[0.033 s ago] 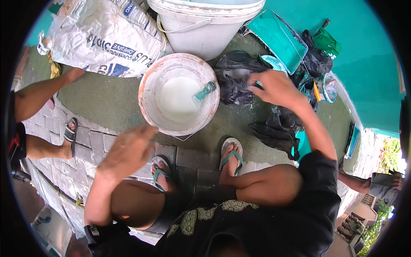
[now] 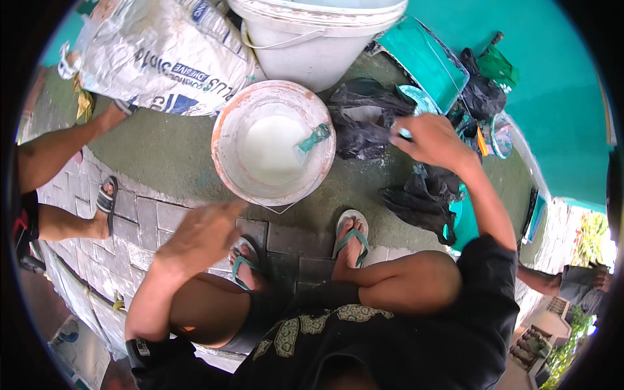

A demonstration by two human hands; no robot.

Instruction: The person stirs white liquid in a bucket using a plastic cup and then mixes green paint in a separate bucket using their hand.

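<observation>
A worn white bucket (image 2: 227,153) stands before me, holding white liquid (image 2: 266,149); a green-stained tool (image 2: 314,138) leans inside it. My left hand (image 2: 201,237), slightly blurred, hovers below and left of the bucket, index finger extended, with nothing visible in it. Right of the bucket, my right hand (image 2: 426,140) is raised over black plastic bags (image 2: 361,140), its fingers loosely bent and apart, holding nothing visible. My two sandaled feet (image 2: 354,240) rest below the bucket.
A larger white bucket (image 2: 312,58) stands behind, beside a white sack (image 2: 149,58). A teal tray (image 2: 422,58) and plastic containers (image 2: 500,136) lie near the teal wall (image 2: 552,130). Another person's legs (image 2: 71,221) are at the left; someone's hand (image 2: 598,283) shows at the far right.
Both my hands have shifted slightly to the right. The other person's leg at the upper left has moved slightly.
</observation>
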